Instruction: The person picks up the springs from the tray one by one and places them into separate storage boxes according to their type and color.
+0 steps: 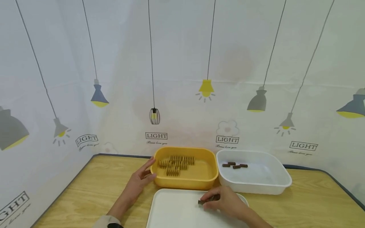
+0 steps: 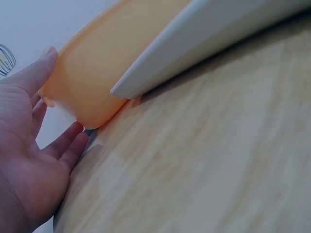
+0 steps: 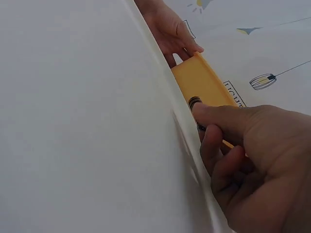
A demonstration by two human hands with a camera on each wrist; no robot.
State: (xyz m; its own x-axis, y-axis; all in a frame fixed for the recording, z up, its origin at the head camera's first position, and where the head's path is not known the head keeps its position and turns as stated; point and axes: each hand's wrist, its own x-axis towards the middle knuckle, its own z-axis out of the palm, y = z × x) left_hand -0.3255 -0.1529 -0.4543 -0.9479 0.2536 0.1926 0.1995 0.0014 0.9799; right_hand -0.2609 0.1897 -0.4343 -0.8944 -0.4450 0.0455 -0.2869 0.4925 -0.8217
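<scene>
My right hand pinches a small dark coil spring between thumb and fingers, over the white tray. In the right wrist view one end of the spring sticks out past the thumb; the rest is hidden. My left hand touches the left end of the yellow bin, its fingers fairly straight and spread along the side. Several brass-coloured springs lie in the left part of that bin.
Right of the yellow bin, a white bin holds several small dark brown springs. Both bins stand behind the tray on a wood-grain table. A white cloth with printed lamps hangs behind the table.
</scene>
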